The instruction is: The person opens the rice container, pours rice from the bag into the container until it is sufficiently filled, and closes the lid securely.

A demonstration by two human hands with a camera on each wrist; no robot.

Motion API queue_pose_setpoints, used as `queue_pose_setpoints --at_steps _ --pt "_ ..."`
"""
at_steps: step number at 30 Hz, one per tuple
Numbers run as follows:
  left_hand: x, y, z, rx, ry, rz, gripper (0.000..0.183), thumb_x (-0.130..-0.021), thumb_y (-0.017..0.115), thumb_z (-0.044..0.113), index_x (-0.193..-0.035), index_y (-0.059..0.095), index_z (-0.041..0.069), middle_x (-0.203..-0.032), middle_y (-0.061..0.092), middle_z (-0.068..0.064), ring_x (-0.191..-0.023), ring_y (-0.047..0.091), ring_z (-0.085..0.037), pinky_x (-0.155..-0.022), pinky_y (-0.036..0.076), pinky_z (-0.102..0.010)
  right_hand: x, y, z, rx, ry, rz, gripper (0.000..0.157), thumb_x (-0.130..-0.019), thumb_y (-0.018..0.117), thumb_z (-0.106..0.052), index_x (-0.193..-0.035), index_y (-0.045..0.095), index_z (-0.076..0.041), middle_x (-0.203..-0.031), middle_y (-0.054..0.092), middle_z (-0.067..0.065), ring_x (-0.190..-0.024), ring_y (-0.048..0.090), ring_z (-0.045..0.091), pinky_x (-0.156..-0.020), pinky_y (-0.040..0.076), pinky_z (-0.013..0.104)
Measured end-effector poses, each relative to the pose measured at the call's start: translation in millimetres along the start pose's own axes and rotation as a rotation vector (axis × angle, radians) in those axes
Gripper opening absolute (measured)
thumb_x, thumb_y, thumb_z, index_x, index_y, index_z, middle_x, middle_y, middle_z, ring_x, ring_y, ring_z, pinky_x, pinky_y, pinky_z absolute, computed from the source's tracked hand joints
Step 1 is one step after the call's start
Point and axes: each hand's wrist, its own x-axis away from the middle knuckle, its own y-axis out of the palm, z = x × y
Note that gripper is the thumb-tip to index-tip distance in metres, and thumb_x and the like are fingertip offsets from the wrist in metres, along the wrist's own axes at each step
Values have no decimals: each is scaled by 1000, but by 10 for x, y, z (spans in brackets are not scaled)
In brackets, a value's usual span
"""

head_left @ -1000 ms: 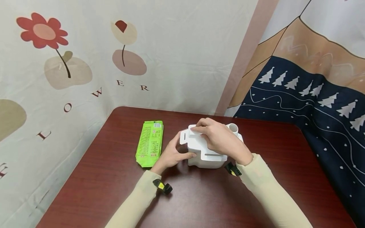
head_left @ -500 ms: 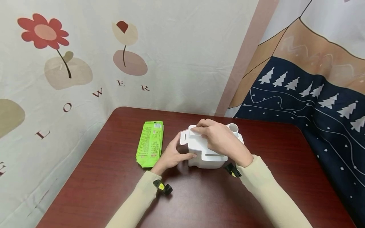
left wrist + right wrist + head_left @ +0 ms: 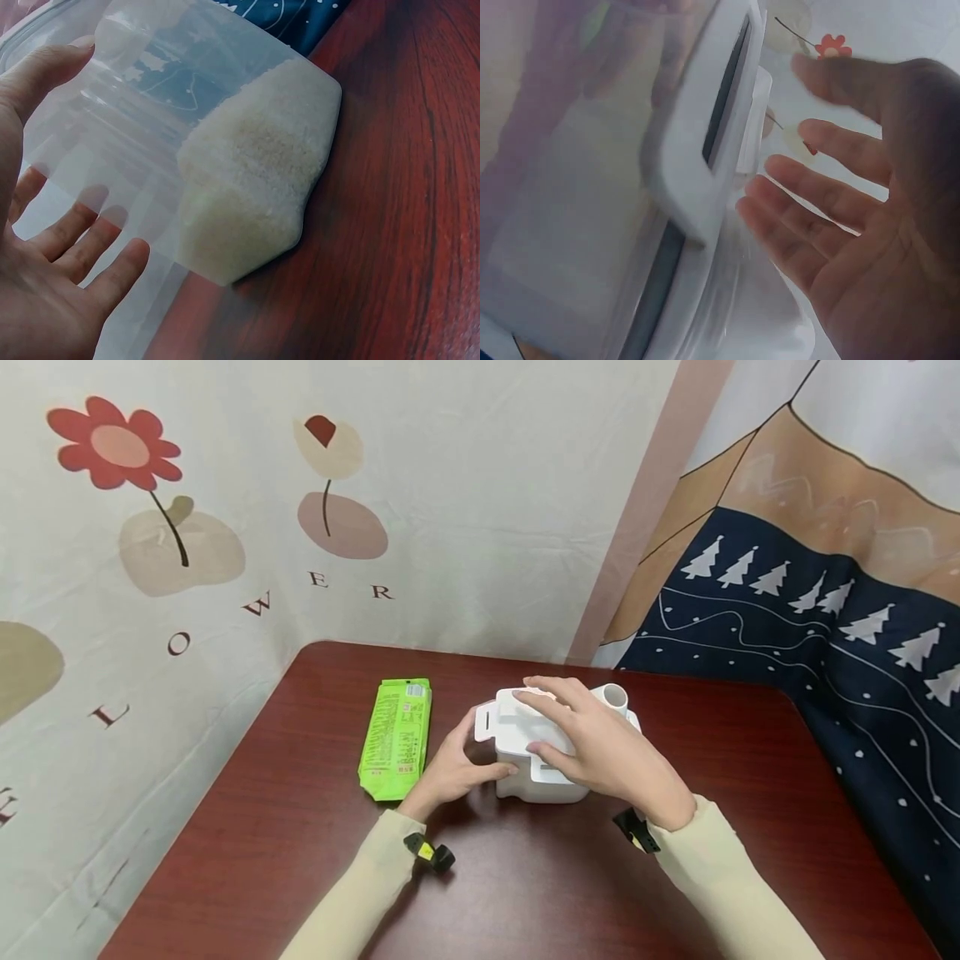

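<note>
A translucent storage container with a white lid stands on the table. Through its wall, white rice shows, banked in the bottom in the left wrist view. My left hand holds the container's left side, thumb on the near wall and fingers round the far side. Over the lid is my right hand, fingers spread and holding nothing. In the right wrist view its fingertips are close beside the lid, and a white side latch clips over the rim. A short white cylinder rises at the lid's right end.
A bright green printed packet lies left of the container, close to my left forearm. The dark red table ends at the back against a patterned cloth, with a navy one to the right.
My right hand has come off the lid's raised part, spread its fingers and shifted a little right and toward me. The left hand and the container have stayed in place.
</note>
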Motion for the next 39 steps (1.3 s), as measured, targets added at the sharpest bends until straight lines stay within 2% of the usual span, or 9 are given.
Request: queue_pose_setpoints --at_steps 4,10,18,25,33,39 --pt "1 -3 8 -3 -4 0 88 -77 91 17 -149 43 32 -139 61 5 -128 57 -15 -116 40 -44 117 -18 -10 19 -12 4 68 -90 80 -31 -151 51 -21 -155 47 9 -139 48 27 -104 54 43" --pt "-6 -1 15 20 0 -19 88 -78 90 15 -149 43 35 -140 59 7 -127 59 -15 -115 42 -44 290 9 -39 48 -49 36 66 -88 82 -30 -147 54 -20 -154 48 10 -138 49 27 -98 58 43" --pt "-24 5 22 40 11 -15 86 -77 90 11 -149 44 28 -140 60 2 -126 59 -17 -115 42 -47 420 76 -63 84 -109 70 57 -86 83 -21 -138 61 -16 -145 56 10 -125 56 25 -75 60 32" --pt "-13 13 35 48 -11 2 91 -75 90 6 -151 43 24 -143 59 -2 -129 56 -20 -117 38 -50 432 115 -55 125 -146 58 52 -83 83 -11 -132 65 -11 -132 64 6 -117 61 22 -83 60 34" --pt "0 13 6 25 -23 -3 87 -77 90 10 -149 44 28 -141 60 3 -129 56 -16 -117 38 -46 452 185 -38 124 -155 107 50 -81 84 -8 -129 68 -10 -128 66 5 -114 64 21 -80 61 34" --pt "9 11 -5 61 4 -15 84 -79 89 10 -149 45 27 -141 59 1 -126 58 -17 -115 42 -54 469 212 -46 119 -132 124 50 -81 84 -4 -128 68 -10 -129 66 5 -116 64 21 -77 62 33"
